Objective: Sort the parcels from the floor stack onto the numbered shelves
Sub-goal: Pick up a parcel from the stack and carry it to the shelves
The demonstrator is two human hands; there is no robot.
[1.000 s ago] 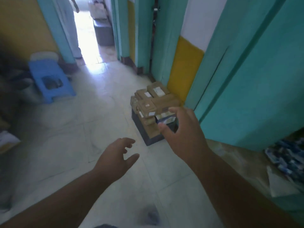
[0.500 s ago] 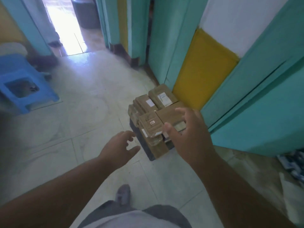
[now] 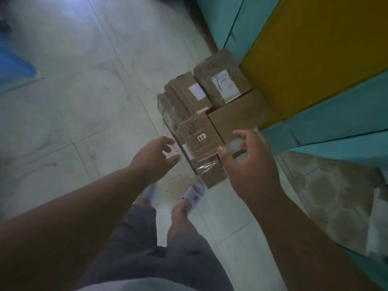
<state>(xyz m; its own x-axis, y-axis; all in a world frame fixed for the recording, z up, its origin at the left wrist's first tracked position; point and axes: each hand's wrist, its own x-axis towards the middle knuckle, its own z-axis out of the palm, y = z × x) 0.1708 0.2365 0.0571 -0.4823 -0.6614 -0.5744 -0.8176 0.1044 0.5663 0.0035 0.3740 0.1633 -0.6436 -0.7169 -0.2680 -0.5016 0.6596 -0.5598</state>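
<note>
Plainly, the sorting has barely begun as far as I can judge: the floor stack [image 3: 210, 122] sits whole against the yellow wall panel [image 3: 315, 49], and no numbered shelves are in view, so every parcel I can see is left to carry.

My left hand [image 3: 155, 162] reaches in with its grip released, fingers spread and holding nothing, just off the stack's near-left edge and not touching it. Below it my slippers [image 3: 194, 193] stand on the tiled floor [image 3: 73, 91], close to the stack's lowest box.

Between my two hands lies the small top parcel [image 3: 199, 137], flat on the stack, with a little white sticker [image 3: 202, 137] bearing dark marks. It looks like a short handwritten code, but it is too blurred for me to read. Beyond it, further from both hands, two taped parcels carry white labels [image 3: 224, 86] whose print I cannot make out either.

My right hand [image 3: 249, 164] hovers over the stack's near-right corner, grip released, thumb and fingers curved apart as if to close on the top parcel, near it but apart. I judge this the reach before a pick.
</note>
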